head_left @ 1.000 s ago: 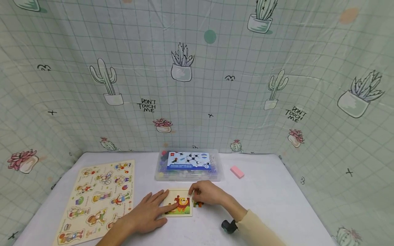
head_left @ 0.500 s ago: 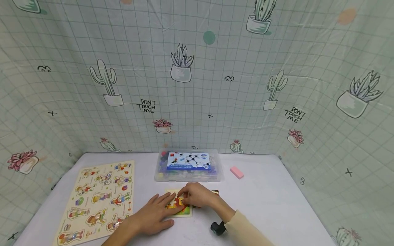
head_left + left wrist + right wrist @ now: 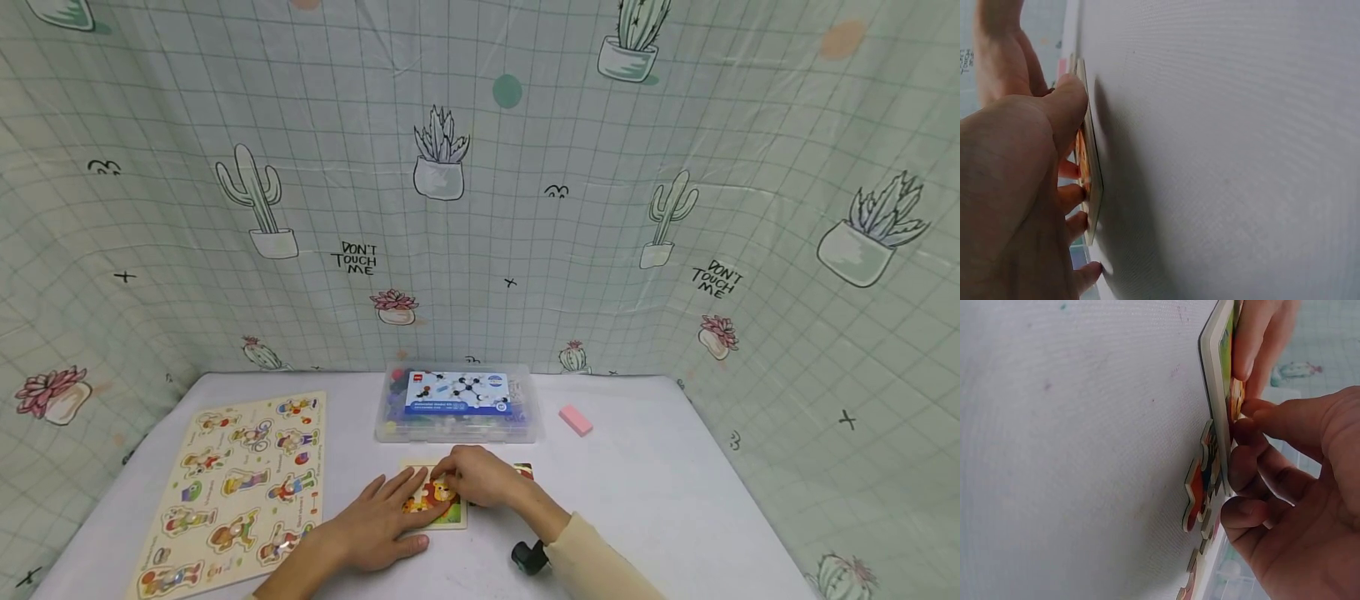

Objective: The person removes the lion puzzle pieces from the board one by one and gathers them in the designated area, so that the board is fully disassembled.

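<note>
A small jigsaw puzzle tray point(image 3: 450, 524) with a pale wooden rim lies in front of the person, with a yellow, orange and green animal picture in it. My left hand point(image 3: 382, 521) lies spread over the tray's left side, its straight fingers resting on the picture. From the right, my right hand point(image 3: 480, 477) reaches over the tray with curled fingers. In the right wrist view its thumb and index fingertip pinch at an orange jigsaw piece point(image 3: 1237, 400), which they partly hide. Loose jigsaw pieces point(image 3: 1194, 495) lie against the tray's near side, beneath the right hand.
A wooden peg board with cartoon figures point(image 3: 232, 483) lies at the left. Behind the tray stands a clear plastic box point(image 3: 457, 429) with a molecule label. A pink block point(image 3: 576, 420) lies right of it. By the right sleeve is a black device point(image 3: 529, 557).
My right hand has moved left from the tray's right edge onto the picture, uncovering loose pieces to the right. My left hand has shifted slightly right. Over the last half second both barely moved.
</note>
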